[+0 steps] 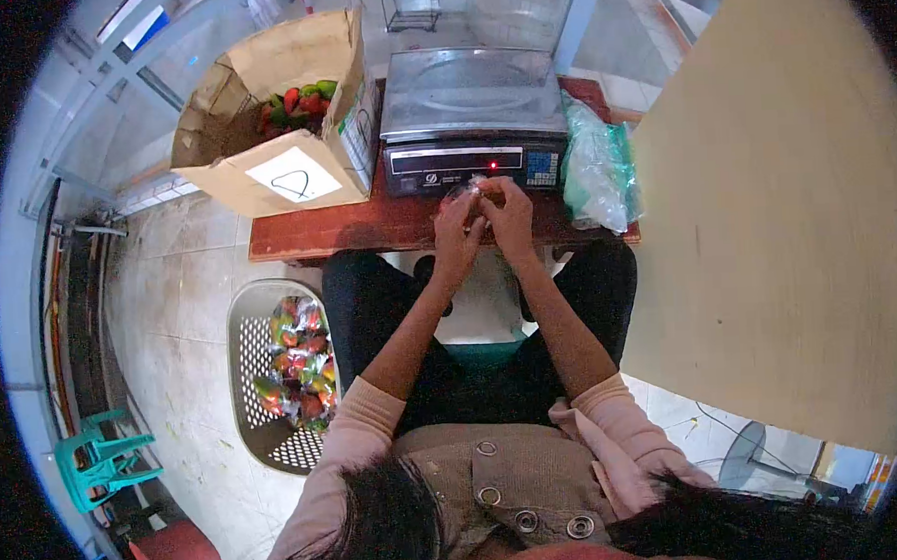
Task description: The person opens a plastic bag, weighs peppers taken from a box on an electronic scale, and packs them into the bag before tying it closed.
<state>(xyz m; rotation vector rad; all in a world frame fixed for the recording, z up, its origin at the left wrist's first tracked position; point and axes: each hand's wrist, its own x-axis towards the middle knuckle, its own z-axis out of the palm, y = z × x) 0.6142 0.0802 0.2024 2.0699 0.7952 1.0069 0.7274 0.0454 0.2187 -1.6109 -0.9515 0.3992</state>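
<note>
A small clear plastic bag [459, 193] with something reddish inside is held up in front of the scale. My left hand [455, 236] is closed around its lower part. My right hand [509, 215] pinches at the gathered top of the bag, close to the left fingers. Just behind both hands stands a digital weighing scale [474, 129] with a metal pan and a lit red dot on its front panel. Fingers hide much of the bag, so its contents are hard to make out.
A cardboard box [294, 175] holds red and green peppers [301, 106] on the red wooden bench [311, 236]. Plastic bags [597, 168] lie right of the scale. A basket [244, 364] of bagged peppers [297, 362] sits at floor level on my left; a wooden board [766, 216] fills the right.
</note>
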